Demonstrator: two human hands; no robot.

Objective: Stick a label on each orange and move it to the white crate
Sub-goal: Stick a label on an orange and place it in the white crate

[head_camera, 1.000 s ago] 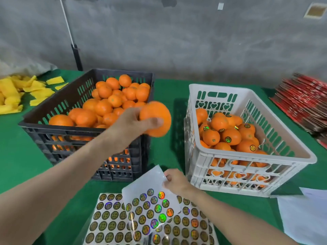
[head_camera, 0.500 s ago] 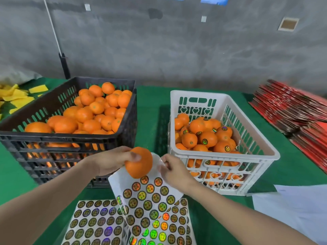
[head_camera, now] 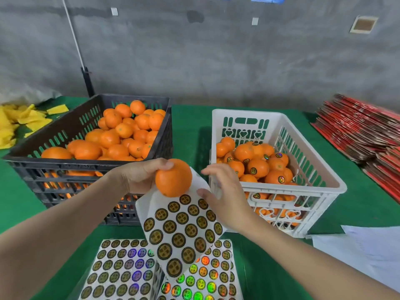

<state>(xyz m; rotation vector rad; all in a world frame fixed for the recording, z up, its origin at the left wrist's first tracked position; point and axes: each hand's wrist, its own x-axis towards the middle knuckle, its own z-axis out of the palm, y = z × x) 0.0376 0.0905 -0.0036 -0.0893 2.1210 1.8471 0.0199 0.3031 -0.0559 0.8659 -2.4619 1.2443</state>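
Both hands were busy left of the white slatted plastic crate [head_camera: 333,183]. Nearest, the right hand [head_camera: 225,198] pinched the lifted white sheet of round gold labels [head_camera: 181,230]. Just beyond, the left hand [head_camera: 140,176] gripped the smooth round orange [head_camera: 173,178], which had no long axis, dimple seemingly downward. Labelling step, I judged: next, peel one label and press it on.

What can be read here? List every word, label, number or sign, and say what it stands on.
Nothing can be quoted with confidence.
Lifted label sheet: each round sticker bears four gold characters, too blurred to quote.
Flat label sheets: similar stickers, unreadable.
Stickers on the oranges in the white crate: too small.
Black crate rim: faint raised marks, illegible.
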